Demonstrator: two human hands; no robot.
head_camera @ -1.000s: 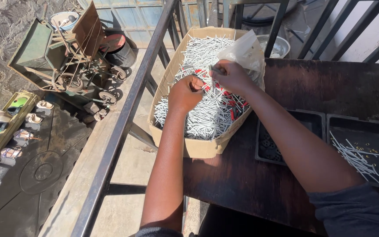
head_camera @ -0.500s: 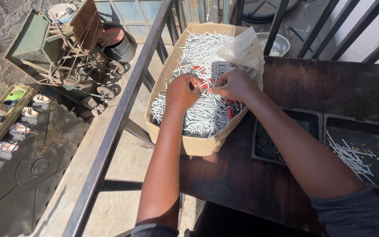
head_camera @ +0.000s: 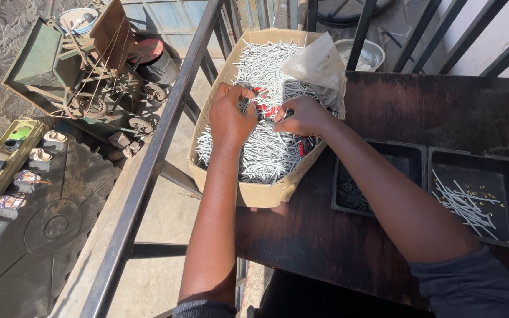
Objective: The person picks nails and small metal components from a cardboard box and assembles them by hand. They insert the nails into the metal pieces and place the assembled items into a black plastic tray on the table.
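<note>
A long cardboard box (head_camera: 254,194) full of silver nails (head_camera: 266,156) lies on the left end of a dark wooden table (head_camera: 396,106). My left hand (head_camera: 231,115) is curled into the nail pile near the box's left wall. My right hand (head_camera: 303,115) rests on the nails just to its right, fingers pinched together over something small and dark. Red and black bits show between the nails under both hands. A clear plastic bag (head_camera: 319,62) sits on the nails behind my right hand.
Two black trays stand to the right of the box: the nearer tray (head_camera: 410,153) looks almost bare, the farther tray (head_camera: 505,171) holds several nails and small gold pieces. A dark metal railing (head_camera: 154,153) runs along the left. Below it are a cart and clutter.
Both hands have drawn closer together in the middle of the nail pile, and their fingers have closed. The view has shifted slightly.
</note>
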